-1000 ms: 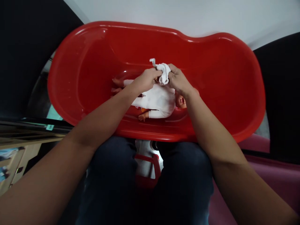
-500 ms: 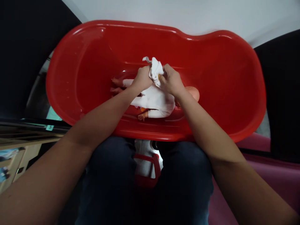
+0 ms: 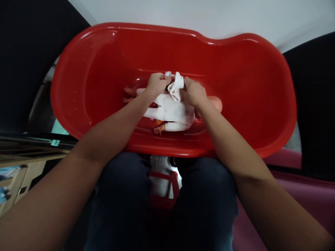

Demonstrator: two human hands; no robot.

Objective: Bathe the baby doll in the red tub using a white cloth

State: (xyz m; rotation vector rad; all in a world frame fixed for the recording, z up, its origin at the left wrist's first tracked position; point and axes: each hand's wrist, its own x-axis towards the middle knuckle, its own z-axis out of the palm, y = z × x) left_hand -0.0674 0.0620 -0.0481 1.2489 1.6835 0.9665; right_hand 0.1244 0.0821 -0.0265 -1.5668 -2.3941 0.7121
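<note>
A large red plastic tub (image 3: 251,62) rests across my knees. Inside it lies a baby doll (image 3: 172,113) in white clothes, its head (image 3: 216,103) to the right and its feet to the left. Above the doll's body, my left hand (image 3: 156,83) and my right hand (image 3: 193,92) are both closed on a small white cloth (image 3: 175,87), which is bunched between them. The fingertips of both hands are partly hidden by the cloth.
My legs in dark jeans are under the tub, with a small red stool (image 3: 164,190) between them. A wooden shelf unit (image 3: 15,174) stands at the lower left. A dark red surface (image 3: 300,198) lies at the lower right, a pale wall behind the tub.
Both hands have shifted the white cloth leftward and down, closer to the doll's body. The doll's head, earlier covered by my right wrist, now shows.
</note>
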